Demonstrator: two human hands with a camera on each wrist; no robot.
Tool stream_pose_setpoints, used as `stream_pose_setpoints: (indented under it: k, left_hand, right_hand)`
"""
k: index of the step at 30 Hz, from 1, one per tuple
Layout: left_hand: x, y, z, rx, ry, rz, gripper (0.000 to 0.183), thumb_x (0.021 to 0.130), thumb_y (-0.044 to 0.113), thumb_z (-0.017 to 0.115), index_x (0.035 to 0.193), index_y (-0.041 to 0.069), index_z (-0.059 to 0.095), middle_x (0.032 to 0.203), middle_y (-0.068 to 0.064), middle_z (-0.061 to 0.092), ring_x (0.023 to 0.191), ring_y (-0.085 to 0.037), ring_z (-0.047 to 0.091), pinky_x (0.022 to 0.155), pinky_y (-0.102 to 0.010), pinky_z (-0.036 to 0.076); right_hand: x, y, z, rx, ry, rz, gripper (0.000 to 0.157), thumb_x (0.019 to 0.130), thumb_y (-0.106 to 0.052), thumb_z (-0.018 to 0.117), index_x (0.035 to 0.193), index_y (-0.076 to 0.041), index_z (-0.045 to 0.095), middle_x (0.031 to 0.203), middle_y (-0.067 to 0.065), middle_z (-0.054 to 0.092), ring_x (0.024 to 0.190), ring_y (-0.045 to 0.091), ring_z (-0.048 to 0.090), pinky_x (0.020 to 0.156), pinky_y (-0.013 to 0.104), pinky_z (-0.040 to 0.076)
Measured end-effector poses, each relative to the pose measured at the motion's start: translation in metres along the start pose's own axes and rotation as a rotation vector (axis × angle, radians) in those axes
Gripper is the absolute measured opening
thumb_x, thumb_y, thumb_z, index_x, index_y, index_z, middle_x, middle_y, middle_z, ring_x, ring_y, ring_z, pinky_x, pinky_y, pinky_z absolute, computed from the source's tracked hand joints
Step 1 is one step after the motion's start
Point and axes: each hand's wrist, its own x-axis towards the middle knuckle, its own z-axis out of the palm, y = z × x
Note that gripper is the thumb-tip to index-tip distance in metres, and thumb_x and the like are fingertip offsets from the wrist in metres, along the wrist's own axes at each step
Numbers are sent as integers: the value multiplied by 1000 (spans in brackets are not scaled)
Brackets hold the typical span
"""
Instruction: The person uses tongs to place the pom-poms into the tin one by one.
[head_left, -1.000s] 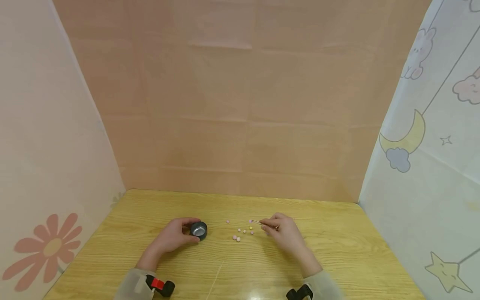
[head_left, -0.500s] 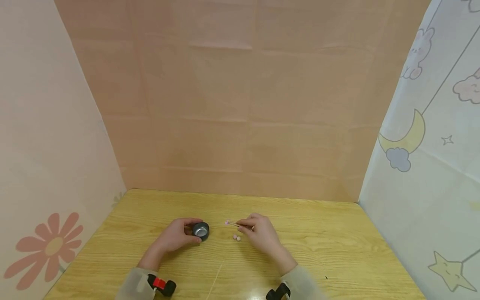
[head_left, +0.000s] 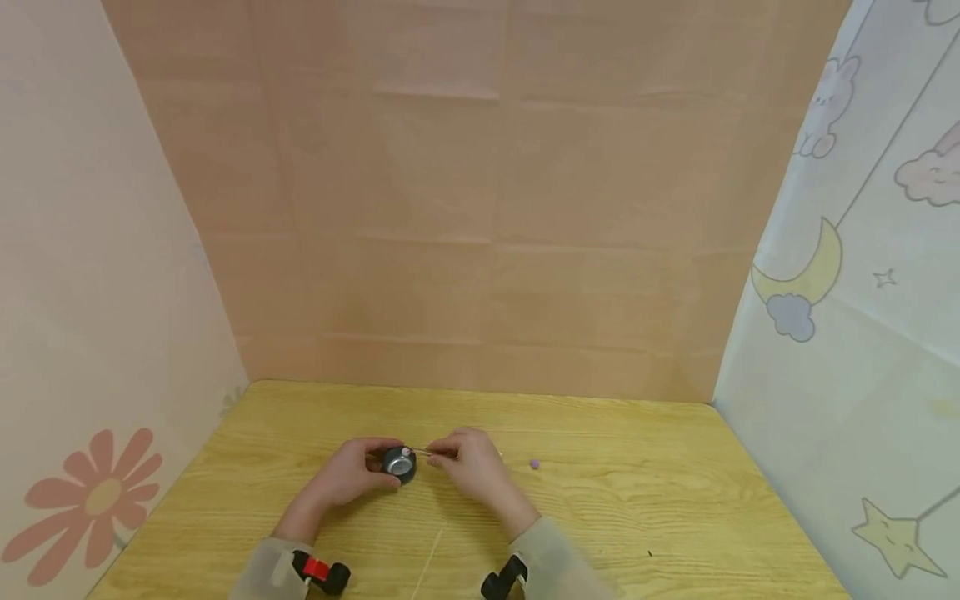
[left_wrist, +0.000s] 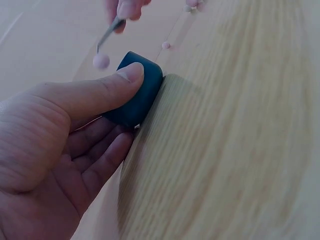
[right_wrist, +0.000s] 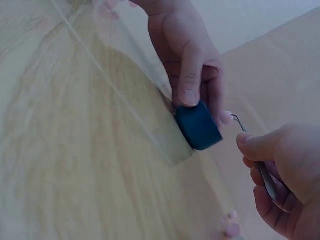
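My left hand point(head_left: 345, 473) holds a small dark blue-green cup point(left_wrist: 145, 95) on the wooden table, thumb on one side and fingers on the other. Its silvery inside shows in the head view. My right hand point(head_left: 474, 468) grips thin metal tweezers point(right_wrist: 269, 182) with bent tips. Pinched in the tips is a round pale pink bead point(left_wrist: 101, 61), which overlaps the far rim of the cup in the head view. In both wrist views the bead is just past the mouth of the cup. A purple bead point(head_left: 535, 464) lies right of my right hand.
Loose beads lie near my right hand, among them a small pink bead point(left_wrist: 166, 45) and another pink bead point(right_wrist: 232, 230). The wooden table point(head_left: 637, 483) ends at an orange-brown backdrop point(head_left: 480, 250), with printed white sheets on both sides. A small dark speck point(head_left: 649, 553) lies at the right.
My right hand has moved left across the table with the tweezers, bringing the pink bead to the cup. The purple bead has come into view behind it. My left hand stays nearly still.
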Motion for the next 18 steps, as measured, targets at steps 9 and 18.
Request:
stream_pose_setpoints:
  k: [9, 18]
  left_hand:
    - [1, 1, 0, -39, -11, -1, 61, 89, 14, 90, 143, -1, 64, 130, -15, 71, 110, -25, 70, 90, -34, 58]
    - [0, 1, 1, -46, -10, 10, 61, 88, 13, 90, 142, -1, 65, 130, -15, 71, 111, -28, 70, 91, -39, 59]
  right_hand:
    - [2, -4, 12, -37, -21, 2, 13, 98, -20, 81, 110, -16, 86, 91, -13, 68, 80, 0, 60, 71, 24, 53]
    - [1, -5, 12, -45, 8, -10, 11, 97, -17, 82, 107, -17, 87, 90, -11, 69, 80, 1, 60, 71, 24, 53]
